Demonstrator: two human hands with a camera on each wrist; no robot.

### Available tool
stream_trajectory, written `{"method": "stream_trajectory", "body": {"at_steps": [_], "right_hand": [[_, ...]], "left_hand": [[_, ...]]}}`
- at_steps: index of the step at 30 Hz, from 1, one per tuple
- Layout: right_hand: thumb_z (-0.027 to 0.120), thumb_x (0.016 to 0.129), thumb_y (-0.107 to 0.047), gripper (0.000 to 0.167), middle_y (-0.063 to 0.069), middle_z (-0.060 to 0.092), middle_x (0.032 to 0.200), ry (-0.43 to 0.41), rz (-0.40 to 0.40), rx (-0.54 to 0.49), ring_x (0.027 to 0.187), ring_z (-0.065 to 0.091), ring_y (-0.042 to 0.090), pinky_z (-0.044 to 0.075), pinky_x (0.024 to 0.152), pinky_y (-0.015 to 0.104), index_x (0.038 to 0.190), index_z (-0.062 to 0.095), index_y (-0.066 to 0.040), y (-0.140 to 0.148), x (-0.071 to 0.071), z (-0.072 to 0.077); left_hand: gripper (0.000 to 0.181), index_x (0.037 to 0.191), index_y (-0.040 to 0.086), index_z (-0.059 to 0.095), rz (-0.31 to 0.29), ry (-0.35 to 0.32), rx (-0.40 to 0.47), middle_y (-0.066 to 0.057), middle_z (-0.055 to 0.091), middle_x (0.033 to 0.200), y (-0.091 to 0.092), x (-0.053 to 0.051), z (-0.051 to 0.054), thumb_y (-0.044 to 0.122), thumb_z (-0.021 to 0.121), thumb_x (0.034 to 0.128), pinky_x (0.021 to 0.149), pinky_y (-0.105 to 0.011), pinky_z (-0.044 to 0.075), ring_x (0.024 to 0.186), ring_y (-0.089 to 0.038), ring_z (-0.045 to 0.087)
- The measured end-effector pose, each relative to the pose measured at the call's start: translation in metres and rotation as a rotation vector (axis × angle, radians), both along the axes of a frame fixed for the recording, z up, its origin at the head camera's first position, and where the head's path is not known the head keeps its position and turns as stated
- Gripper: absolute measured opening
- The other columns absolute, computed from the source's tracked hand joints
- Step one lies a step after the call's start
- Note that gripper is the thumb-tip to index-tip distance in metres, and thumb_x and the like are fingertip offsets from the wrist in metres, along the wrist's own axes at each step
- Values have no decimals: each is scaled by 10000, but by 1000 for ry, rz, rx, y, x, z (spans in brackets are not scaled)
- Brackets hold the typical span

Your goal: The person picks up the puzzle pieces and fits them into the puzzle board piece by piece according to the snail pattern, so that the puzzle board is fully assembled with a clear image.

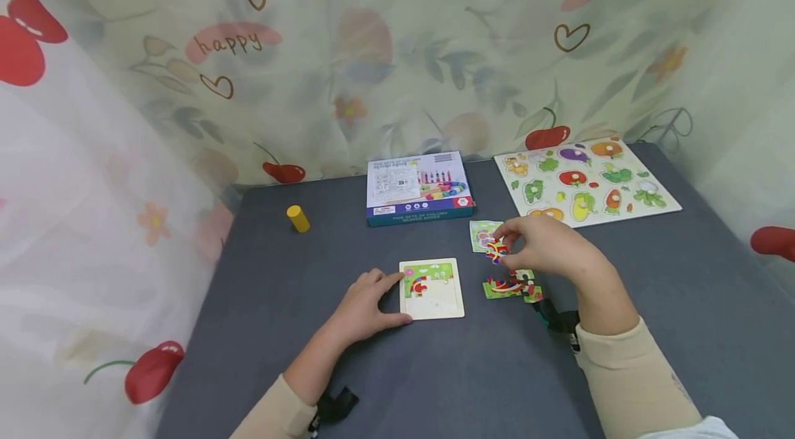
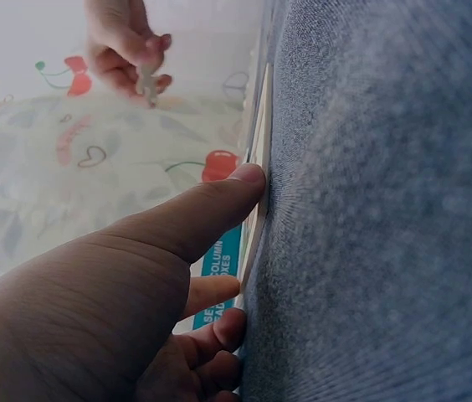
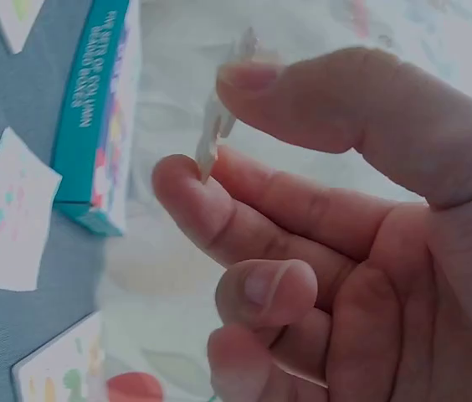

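Grey desk point(image 1: 447, 384), right grip point(image 1: 546, 246) pinching a puzzle piece point(image 1: 495, 251)!
Puzzle board point(image 1: 439, 302) lies left of that grip; left grip point(image 1: 368, 306), fingers spread, touches its edge.

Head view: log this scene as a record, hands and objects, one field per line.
left hand: thumb and index finger touch the left side of the puzzle tray
right hand: pinches a puzzle piece
tray fill: partly filled at top and left, lower right bare
loose pieces: right of tray
picture card: just beyond loose pieces
box: back middle
vegetable board: back right
yellow cylinder: back left
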State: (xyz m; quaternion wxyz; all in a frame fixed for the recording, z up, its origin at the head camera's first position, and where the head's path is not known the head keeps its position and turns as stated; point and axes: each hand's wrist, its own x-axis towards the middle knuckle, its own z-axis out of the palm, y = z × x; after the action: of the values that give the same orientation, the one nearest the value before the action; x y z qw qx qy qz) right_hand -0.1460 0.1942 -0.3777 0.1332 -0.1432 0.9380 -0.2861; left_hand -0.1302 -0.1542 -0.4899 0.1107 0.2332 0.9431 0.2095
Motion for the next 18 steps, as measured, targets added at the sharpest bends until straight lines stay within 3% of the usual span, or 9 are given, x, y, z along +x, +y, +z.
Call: {"method": "stream_trajectory", "body": {"at_steps": [8,18], "right_hand": [[816,855,-190,450,16,664,969,121,-41,-40,680,504,183,429,601,358,1267,710,-44,1,16,19],[821,871,-122,378,-14,648,925,307,-13,-160,646,451,173,387,571,307,1237,738,-72,-3,34,37]], "left_hand": [[864,1533,168,509,-7,-6,-5,2,498,1040,1,-2,2,607,778,840,766,-356,373,903,-172,432],[867,1536,174,505,5,-9,-6,1,498,1041,0,0,0,611,776,838,775,-358,379,917,-176,435]]}}
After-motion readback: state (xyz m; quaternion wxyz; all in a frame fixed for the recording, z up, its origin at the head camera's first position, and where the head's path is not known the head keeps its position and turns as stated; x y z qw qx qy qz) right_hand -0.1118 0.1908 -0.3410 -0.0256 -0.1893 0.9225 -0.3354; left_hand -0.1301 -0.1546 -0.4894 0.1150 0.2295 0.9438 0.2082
